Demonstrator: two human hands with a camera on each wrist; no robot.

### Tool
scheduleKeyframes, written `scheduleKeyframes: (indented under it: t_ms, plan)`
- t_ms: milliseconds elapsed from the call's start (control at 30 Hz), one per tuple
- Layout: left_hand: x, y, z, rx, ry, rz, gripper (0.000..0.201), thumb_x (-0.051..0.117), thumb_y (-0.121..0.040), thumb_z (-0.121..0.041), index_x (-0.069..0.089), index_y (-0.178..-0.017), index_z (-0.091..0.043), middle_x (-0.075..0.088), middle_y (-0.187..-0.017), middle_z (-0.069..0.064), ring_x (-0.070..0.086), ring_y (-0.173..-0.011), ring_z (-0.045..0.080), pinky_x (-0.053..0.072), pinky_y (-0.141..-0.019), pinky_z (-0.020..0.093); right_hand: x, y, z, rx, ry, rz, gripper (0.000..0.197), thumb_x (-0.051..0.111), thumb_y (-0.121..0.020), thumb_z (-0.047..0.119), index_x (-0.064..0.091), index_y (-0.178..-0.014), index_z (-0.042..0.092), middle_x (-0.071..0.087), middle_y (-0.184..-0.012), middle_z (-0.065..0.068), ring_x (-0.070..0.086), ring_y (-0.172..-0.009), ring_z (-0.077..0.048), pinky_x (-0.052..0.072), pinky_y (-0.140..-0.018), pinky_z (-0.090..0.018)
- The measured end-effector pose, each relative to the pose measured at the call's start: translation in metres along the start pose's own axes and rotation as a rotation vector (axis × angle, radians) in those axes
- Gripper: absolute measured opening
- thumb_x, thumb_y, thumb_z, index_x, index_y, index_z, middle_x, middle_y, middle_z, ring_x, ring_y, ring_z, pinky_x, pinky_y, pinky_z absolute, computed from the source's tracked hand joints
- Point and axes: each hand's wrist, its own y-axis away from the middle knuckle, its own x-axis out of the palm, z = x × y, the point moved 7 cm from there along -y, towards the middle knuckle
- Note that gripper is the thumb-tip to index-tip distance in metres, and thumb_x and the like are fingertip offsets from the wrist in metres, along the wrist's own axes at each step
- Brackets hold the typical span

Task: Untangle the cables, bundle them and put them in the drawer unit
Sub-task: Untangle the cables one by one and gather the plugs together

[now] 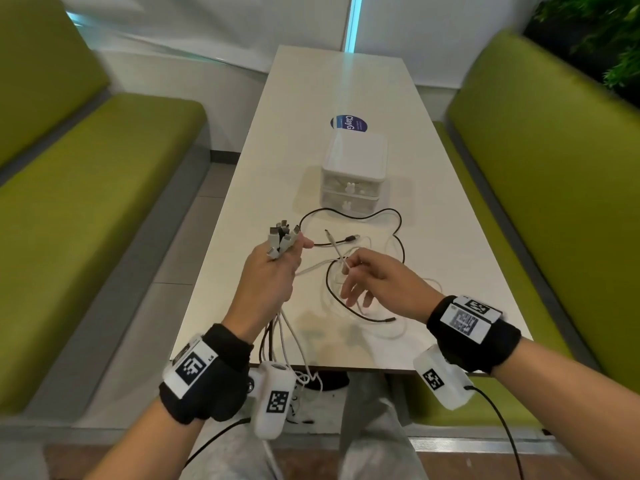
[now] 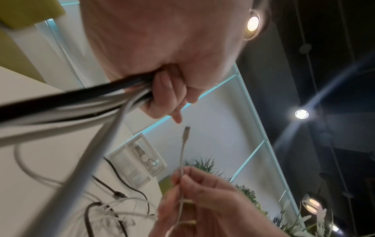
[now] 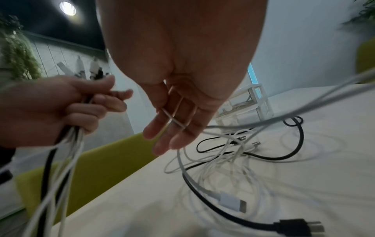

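While the left hand clasps gathered cable ends, the right hand pinches a white cable; next, feed it leftward into that grip.

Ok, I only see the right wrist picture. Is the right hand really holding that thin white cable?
Observer: Yes. The left wrist view shows the right hand pinching the thin white cable below its plug, which points up.
Operator: Are the drawers open?
Observer: No. In the head view both drawers of the drawer unit look shut.
Operator: Where do the other cables go?
Observer: The head view shows the cables hanging from the left hand over the near edge of the table.
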Motion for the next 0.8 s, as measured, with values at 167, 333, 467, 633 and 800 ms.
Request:
scheduleKeyframes:
  t_ms: [167, 333, 467, 633, 800]
  plan:
    - [0.026, -0.002, 0.0, 0.052, -0.082, 0.13, 0.03, 0.05, -0.097, -0.045, 0.072, -0.099, -0.023, 0.032, -0.055, 0.004, 0.033, -0.038, 0.005, 0.026, -0.045, 0.025, 0.0, 0.007, 0.016, -0.098, -0.007, -0.012, 0.01, 0.045, -0.101, 0.01, 0.054, -0.097, 0.008, 0.072, -0.084, -0.01, 0.07, -0.073, -0.026, 0.048, -0.061, -0.036]
    - [0.042, -0.006, -0.016, 0.205, -0.147, 0.17, 0.041, 0.059, -0.082, -0.049, 0.076, -0.098, -0.014, 0.059, -0.06, -0.012, 0.047, -0.045, -0.002, 0.033, -0.047, 0.011, -0.007, 0.011, 0.019, -0.154, -0.001, -0.056, 0.014, 0.051, -0.099, 0.012, 0.061, -0.105, 0.005, 0.071, -0.076, 0.003, 0.069, -0.067, -0.024, 0.05, -0.057, -0.042]
    - [0.041, -0.01, -0.01, 0.266, -0.175, 0.144, 0.041, 0.066, -0.083, -0.05, 0.071, -0.094, -0.011, 0.07, -0.081, 0.006, 0.053, -0.057, 0.005, 0.036, -0.05, 0.015, -0.011, 0.011, 0.018, -0.167, -0.005, -0.064, 0.015, 0.052, -0.099, 0.013, 0.065, -0.105, 0.008, 0.072, -0.076, -0.002, 0.068, -0.068, -0.024, 0.051, -0.058, -0.041]
    - [0.035, -0.008, -0.014, 0.233, 0.06, 0.048, 0.019, 0.053, -0.096, -0.019, 0.056, -0.079, -0.011, 0.061, -0.076, 0.004, 0.044, -0.049, 0.002, 0.031, -0.052, 0.019, -0.007, 0.002, 0.008, -0.118, 0.125, -0.025, 0.023, 0.054, -0.099, 0.027, 0.067, -0.089, 0.012, 0.071, -0.075, -0.001, 0.067, -0.072, -0.014, 0.054, -0.063, -0.036]
    - [0.017, 0.001, -0.037, 0.306, 0.167, -0.089, 0.044, 0.04, -0.104, -0.027, 0.049, -0.062, -0.016, 0.051, -0.053, 0.002, 0.033, -0.044, 0.011, 0.025, -0.042, 0.018, -0.005, -0.004, -0.012, -0.089, 0.366, 0.031, 0.029, 0.049, -0.1, 0.034, 0.066, -0.085, 0.015, 0.07, -0.079, 0.008, 0.062, -0.073, 0.0, 0.044, -0.067, -0.011]
